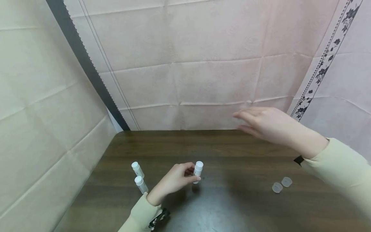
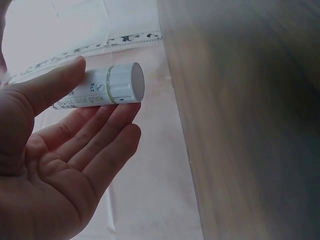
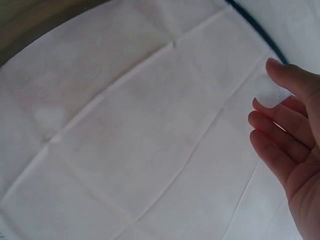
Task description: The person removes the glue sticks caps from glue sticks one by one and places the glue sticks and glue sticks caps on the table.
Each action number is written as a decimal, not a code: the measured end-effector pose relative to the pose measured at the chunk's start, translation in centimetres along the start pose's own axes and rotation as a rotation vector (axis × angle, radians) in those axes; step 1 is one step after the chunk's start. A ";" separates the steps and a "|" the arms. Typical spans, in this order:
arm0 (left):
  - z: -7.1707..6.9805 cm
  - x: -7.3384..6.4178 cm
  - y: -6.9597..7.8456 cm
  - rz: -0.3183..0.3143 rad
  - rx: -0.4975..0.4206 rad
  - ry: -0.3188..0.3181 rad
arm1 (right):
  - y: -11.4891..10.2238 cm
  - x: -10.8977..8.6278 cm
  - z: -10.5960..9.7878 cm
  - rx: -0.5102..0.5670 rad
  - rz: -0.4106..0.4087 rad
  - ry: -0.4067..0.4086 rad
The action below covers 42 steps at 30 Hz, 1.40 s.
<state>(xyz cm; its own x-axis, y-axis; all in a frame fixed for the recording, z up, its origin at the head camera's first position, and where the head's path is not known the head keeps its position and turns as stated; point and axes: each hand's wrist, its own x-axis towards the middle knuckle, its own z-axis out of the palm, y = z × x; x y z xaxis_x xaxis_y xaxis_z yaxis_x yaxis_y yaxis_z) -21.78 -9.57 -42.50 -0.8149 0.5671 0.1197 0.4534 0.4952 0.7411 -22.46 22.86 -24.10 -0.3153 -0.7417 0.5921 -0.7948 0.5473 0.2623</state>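
My left hand (image 1: pixel 176 178) pinches a white glue stick (image 1: pixel 198 170) between thumb and fingertips, holding it upright over the table. In the left wrist view the glue stick (image 2: pixel 120 84) shows printed lettering and a smooth white end. Raised high at the right, my right hand (image 1: pixel 266 125) pinches a small translucent cap (image 3: pixel 270 92) between thumb and fingers, seen best in the right wrist view. Left of my left hand stand two more white glue sticks, a farther one (image 1: pixel 137 169) and a nearer one (image 1: pixel 140 184), the latter close by the sleeve.
Two translucent caps, one (image 1: pixel 277 187) beside the other (image 1: pixel 287 181), lie on the dark wooden table (image 1: pixel 232 199) below my right forearm. Pale creased cloth (image 1: pixel 214 80) hangs behind the table's back edge, and more cloth (image 1: pixel 43 129) covers the left side.
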 end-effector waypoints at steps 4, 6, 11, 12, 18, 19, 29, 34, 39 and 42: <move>-0.6 -1.1 -0.5 -0.009 -0.004 0.019 | 0.7 -2.5 -1.4 -0.004 0.152 0.056; -0.9 -1.7 -0.7 -0.012 -0.006 0.028 | 0.9 -3.8 -2.0 -0.007 0.234 0.076; -1.4 -2.9 -0.8 -0.029 -0.021 0.028 | 1.1 -7.4 -3.7 -0.033 0.426 0.110; -1.5 -3.2 -0.9 -0.036 -0.024 0.024 | 1.1 -8.1 -4.0 -0.034 0.458 0.118; -1.7 -4.1 -1.2 -0.051 -0.028 0.019 | 1.0 -11.2 -5.1 -0.043 0.627 0.182; -1.7 -4.2 -1.3 -0.051 -0.032 0.021 | 0.9 -11.5 -5.1 -0.046 0.651 0.193; -1.8 -4.7 -1.4 -0.052 -0.022 0.022 | 0.4 -14.8 -4.2 0.010 0.800 0.224; -1.7 -4.8 -1.4 -0.059 -0.015 0.017 | 0.1 -17.2 -2.9 0.025 0.862 0.159; -1.6 -5.1 -1.6 -0.059 -0.011 0.018 | -0.1 -19.8 -1.6 0.021 0.891 0.040; -1.5 -5.2 -1.6 -0.056 -0.008 0.019 | -0.5 -21.8 -0.2 0.045 0.885 0.011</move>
<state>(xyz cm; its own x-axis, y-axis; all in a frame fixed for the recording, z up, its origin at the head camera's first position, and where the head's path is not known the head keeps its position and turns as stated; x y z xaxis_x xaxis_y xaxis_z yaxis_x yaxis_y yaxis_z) -18.80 -14.33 -43.36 -0.8456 0.5261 0.0901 0.4040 0.5206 0.7521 -15.12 38.85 -36.93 -0.8193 -0.0495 0.5713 -0.2813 0.9028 -0.3252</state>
